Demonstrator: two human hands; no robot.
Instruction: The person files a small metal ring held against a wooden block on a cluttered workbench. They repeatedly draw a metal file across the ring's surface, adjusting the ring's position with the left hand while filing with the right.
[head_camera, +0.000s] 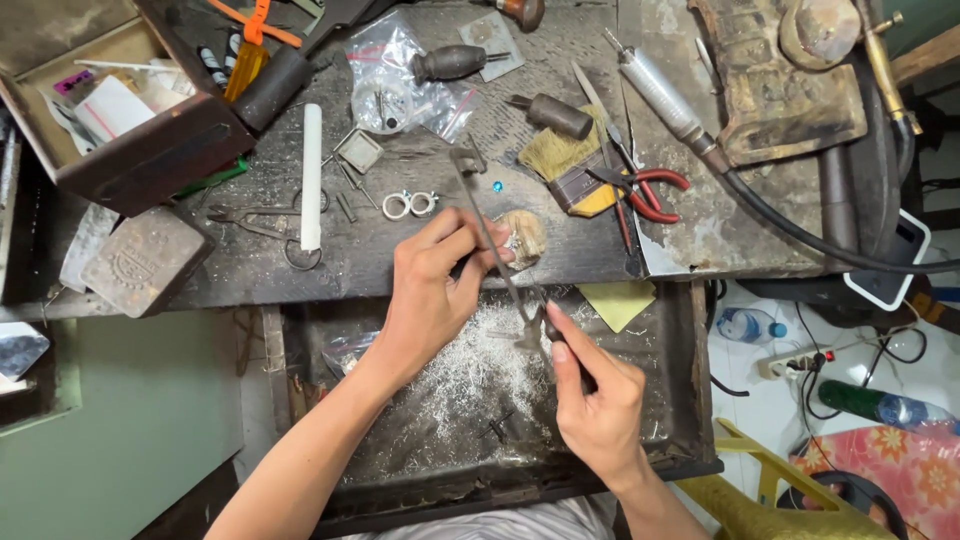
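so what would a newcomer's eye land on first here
Most likely the two hands at the centre: the left hand pinches a small pale piece against the bench edge, while the right hand grips the dark handle of a thin-framed saw angled up across it. Below them, a drawer holds a pale heap of metal filings. Small colour spots stand out on the dark bench: red-handled pliers to the right and a tiny blue stone above the hands.

both bare forearms reach up from the bottom edge. the left hand (432, 290) sits higher, wrist bent, fingers curled and pinched together at the tips. the right hand (598, 400) sits lower and nearer the body — thumb up, fingers folded in a closed grip.
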